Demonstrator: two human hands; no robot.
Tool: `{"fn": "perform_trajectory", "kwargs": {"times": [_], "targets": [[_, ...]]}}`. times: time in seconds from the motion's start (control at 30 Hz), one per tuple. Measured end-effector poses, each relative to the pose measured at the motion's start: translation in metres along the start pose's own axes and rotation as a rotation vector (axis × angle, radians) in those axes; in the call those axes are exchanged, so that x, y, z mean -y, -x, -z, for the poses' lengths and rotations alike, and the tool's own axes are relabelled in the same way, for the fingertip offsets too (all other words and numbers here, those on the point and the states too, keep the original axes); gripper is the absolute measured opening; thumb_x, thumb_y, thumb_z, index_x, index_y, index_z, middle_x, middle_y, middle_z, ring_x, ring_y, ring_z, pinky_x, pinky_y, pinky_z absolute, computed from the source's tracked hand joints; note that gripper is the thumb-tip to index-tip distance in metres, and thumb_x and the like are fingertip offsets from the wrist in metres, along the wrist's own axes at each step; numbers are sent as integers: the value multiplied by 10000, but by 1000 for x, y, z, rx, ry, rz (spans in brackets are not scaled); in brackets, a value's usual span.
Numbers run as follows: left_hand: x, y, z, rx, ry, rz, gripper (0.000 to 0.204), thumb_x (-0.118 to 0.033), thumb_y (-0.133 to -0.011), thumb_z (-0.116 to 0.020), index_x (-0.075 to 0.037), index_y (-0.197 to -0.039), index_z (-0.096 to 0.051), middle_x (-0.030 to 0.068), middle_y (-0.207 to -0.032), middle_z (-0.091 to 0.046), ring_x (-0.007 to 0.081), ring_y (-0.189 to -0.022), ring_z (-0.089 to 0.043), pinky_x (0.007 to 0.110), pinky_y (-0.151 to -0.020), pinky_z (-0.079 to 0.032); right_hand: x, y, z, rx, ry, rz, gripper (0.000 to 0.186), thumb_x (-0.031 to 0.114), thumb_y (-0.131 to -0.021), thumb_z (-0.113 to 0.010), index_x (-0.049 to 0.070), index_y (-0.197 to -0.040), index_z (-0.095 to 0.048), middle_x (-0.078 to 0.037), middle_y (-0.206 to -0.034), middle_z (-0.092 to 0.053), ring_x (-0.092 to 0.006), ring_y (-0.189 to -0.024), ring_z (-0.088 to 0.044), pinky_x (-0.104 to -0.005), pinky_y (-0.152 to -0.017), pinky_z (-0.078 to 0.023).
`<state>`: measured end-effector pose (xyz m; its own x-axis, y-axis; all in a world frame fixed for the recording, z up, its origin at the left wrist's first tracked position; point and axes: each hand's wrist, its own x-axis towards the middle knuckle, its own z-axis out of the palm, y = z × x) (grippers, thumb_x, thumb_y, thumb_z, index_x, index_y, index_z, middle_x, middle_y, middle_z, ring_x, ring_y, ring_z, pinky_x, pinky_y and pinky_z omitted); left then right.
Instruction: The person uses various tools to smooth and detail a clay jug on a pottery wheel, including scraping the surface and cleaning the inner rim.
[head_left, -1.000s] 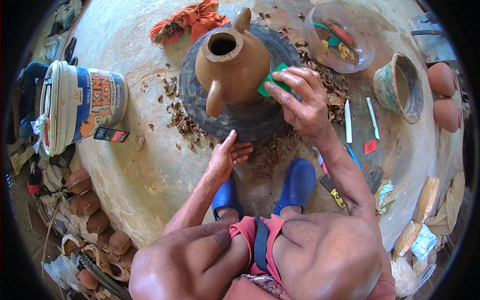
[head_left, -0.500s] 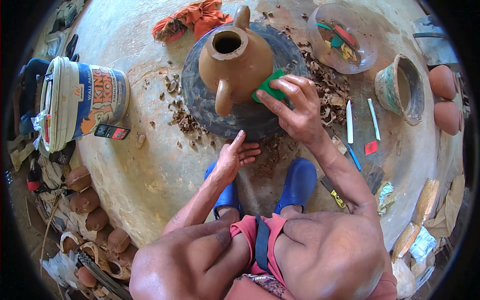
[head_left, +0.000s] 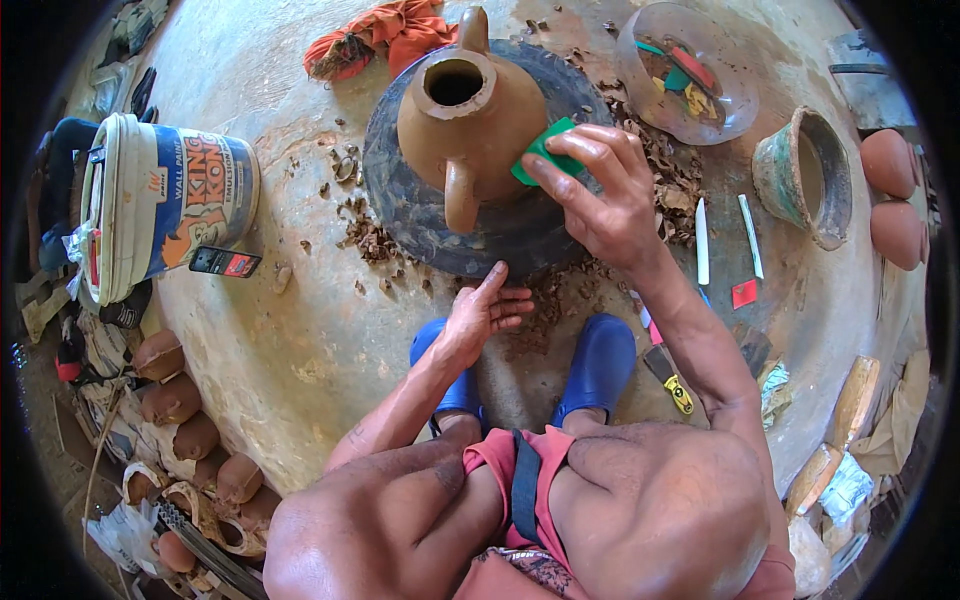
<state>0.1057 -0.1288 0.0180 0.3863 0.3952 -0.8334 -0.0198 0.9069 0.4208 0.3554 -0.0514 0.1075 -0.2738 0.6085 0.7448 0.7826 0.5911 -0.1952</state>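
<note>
Clay pot (head_left: 432, 130), brown, two-handled, has turned toward the right hand (head_left: 608, 205), giving its pinched flat green scraper (head_left: 532, 156) fresh surface; open, empty left hand (head_left: 478, 316) touches round black turntable (head_left: 408, 212).

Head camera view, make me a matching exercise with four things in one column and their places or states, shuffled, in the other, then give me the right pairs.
Column one:
1. two-handled clay pot
2. green piece
3. orange cloth
4. left hand

Column two:
A. at the near edge of the dark round wheel, gripping nothing
B. lying bunched on the floor, up and left in the picture
C. standing on the wheel, mouth upward
D. held between the thumb and fingers of the right hand

Right pairs: 1-C, 2-D, 3-B, 4-A
</note>
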Motion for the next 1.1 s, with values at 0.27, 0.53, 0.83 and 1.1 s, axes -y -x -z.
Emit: {"fn": "perform_trajectory", "kwargs": {"times": [0.27, 0.53, 0.83, 1.1], "targets": [[-3, -1, -8, 26, -40, 23, 736, -633, -1086, -586, -3, -1465, -539, 197, -1353, -717, 291, -1217, -722, 389, -957, -561, 1, -29, -17, -109, 8, 47, 435, 165, -773, -749, 237, -1193, -836, -2, -1164, -707, -243, -1106, -676, -409, -933, -528], [-5, 4, 5, 35, 16, 50, 771, -668, -1082, -555, -39, -1525, -507, 198, -1393, -699, 292, -1214, -726, 369, -946, -564, 14, 13, -7, 16, 12, -6, 436, 189, -783, -730, 232, -1204, -836, -17, -1214, -688, -271, -1157, -663, -434, -963, -524], [-28, 2, 47, -184, 173, -157, 688, -695, -1057, -573, -133, -1454, -567, 127, -1231, -741, 275, -1086, -751, 409, -879, -578, 12, -18, -25, -108, 50, 21, 444, 239, -799, -732, 268, -1228, -842, 5, -1201, -670, -252, -1157, -644, -416, -967, -502], [-23, 4, 43, -148, 189, -145, 648, -652, -1074, -586, -133, -1460, -564, 118, -1227, -738, 283, -1108, -741, 410, -876, -576, 28, 22, -25, -30, 23, -47, 419, 257, -833, -718, 258, -1233, -841, -10, -1196, -657, -264, -1156, -641, -428, -953, -518]]}}
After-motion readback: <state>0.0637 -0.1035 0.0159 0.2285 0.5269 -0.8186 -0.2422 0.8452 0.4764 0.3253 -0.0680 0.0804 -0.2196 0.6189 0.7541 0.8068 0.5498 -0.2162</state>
